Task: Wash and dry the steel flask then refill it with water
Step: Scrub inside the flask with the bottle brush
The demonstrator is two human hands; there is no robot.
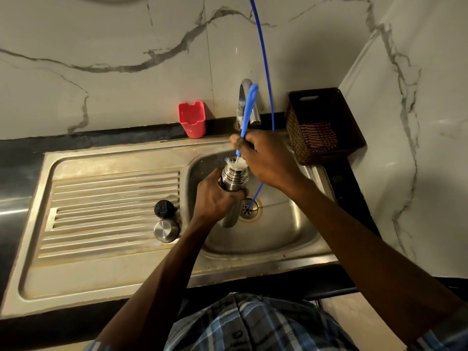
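1. I hold the steel flask [234, 181] over the sink [278, 224] basin, tilted, mouth up; my left hand [215, 198] wraps its body with fingers curled round it.
2. My right hand [266, 158] pinches the blue handle of the bottle brush [247, 115]; the white bristles sit at the flask mouth, partly inside.
3. I judge the step to be scrubbing the interior. I keep the left grip firm, drive the brush along the flask's axis and twist it to reach the wall and base.
4. I keep the handle off the tap [247, 102] and the blue hose [266, 72] just beside it.
5. The black stopper [164, 209] and steel cap [166, 230] lie on the drainboard, still to be washed.
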